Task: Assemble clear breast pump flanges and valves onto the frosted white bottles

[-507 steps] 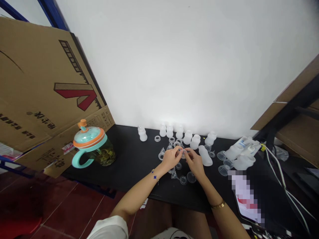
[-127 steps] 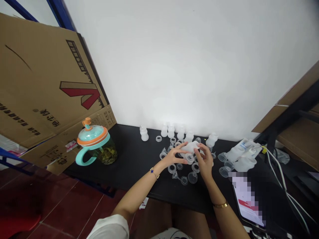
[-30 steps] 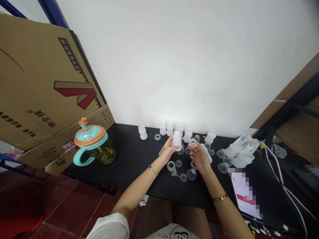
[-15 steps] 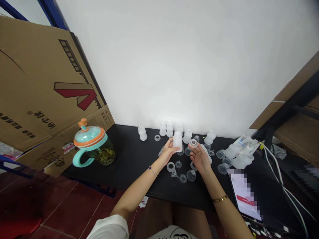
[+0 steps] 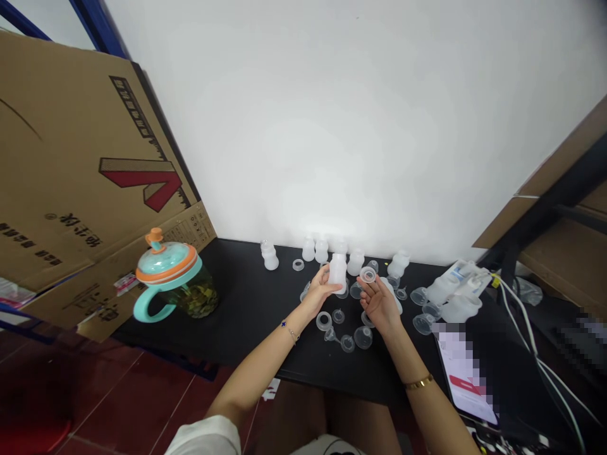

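In my left hand [image 5: 318, 294] is a small white bottle [image 5: 337, 270], held upright with the fingers and thumb wrapped round its sides. My right hand [image 5: 380, 304], palm turned up, pinches a translucent ring-shaped cap [image 5: 367, 274] at the fingertips, a short way right of the bottle. Below the hands on the black table lie a clear ring [image 5: 324, 321], a small clear disc [image 5: 338, 316], a clear funnel-like cup [image 5: 363, 337] and a clear piece with a round flap [image 5: 348, 343]. Several white bottles [image 5: 308, 249] stand behind, along the wall.
At the left stands a tea jug [image 5: 165, 272] with a turquoise handle, beside a large cardboard box [image 5: 71, 158]. To the right are a white bottle set [image 5: 458, 291] with clear cups, white cables [image 5: 521, 325] and a tablet-like screen [image 5: 467, 379]. The black table [image 5: 246, 316] ends before my lap.
The view has shifted slightly. Both hands hold the same bottle and cap in nearly the same place, and the cap's opening now faces me a little more.
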{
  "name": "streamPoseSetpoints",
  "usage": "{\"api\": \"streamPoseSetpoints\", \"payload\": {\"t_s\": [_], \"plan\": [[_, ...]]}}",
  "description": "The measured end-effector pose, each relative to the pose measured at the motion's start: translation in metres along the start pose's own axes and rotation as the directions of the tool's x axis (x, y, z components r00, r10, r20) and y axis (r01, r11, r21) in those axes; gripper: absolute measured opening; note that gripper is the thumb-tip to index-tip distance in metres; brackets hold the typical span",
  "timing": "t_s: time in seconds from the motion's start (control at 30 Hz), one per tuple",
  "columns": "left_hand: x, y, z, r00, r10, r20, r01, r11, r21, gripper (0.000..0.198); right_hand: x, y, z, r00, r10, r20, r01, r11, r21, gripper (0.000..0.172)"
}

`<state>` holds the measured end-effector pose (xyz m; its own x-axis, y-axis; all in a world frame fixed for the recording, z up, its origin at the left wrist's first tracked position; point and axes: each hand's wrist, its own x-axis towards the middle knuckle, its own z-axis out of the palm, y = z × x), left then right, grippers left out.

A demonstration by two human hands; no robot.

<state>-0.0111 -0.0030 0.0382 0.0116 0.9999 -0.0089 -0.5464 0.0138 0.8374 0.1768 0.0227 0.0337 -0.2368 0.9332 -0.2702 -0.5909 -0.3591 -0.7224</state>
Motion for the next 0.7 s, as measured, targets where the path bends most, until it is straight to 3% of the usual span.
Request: {"api": "streamPoseSetpoints", "payload": {"t_s": [0.13, 0.33, 0.7], "plan": [[-0.0002, 0.0002, 0.0, 1.0, -0.007, 0.001, 0.007, 1.0, 0.018, 0.073, -0.0005, -0.0003, 0.0003, 1.0, 0.004, -0.001, -0.004, 1.0, 0.007, 0.023], [-0.0018, 0.0006, 0.001, 1.0, 0.022, 0.019, -0.023, 1.0, 0.01, 0.046, -0.0012, -0.0015, 0.0015, 0.999, 0.04, -0.019, -0.039, 0.998, 0.042, 0.034], [-0.0009, -0.0021, -0.0013, 0.999, -0.02, 0.041, 0.019, 0.999, 0.035, 0.042, -0.0049, -0.0044, 0.0065, 0.995, 0.098, -0.031, -0.092, 0.985, 0.148, 0.038]]}}
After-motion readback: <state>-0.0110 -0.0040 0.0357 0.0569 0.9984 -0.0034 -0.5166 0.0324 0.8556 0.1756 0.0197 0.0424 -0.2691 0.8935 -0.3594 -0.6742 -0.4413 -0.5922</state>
